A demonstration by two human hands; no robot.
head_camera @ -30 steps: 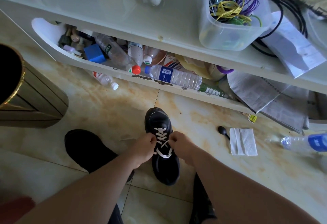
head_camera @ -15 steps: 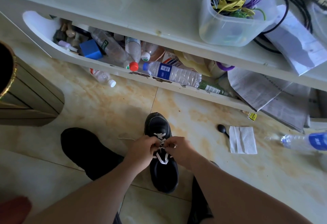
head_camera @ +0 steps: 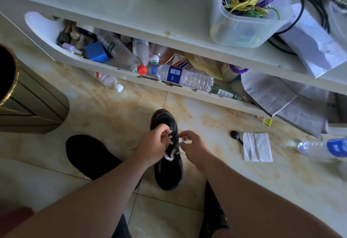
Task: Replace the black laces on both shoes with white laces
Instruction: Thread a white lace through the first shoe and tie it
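White lace (head_camera: 170, 158) in both curled hands' grip.

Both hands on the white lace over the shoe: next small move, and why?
Probably draw both lace ends outward to snug the crossing. The left hand and right hand each pinch the white lace, which lies slack over the black shoe.

black shoe (head_camera: 169, 172), white lace (head_camera: 170, 157); marbled floor (head_camera: 112, 110)
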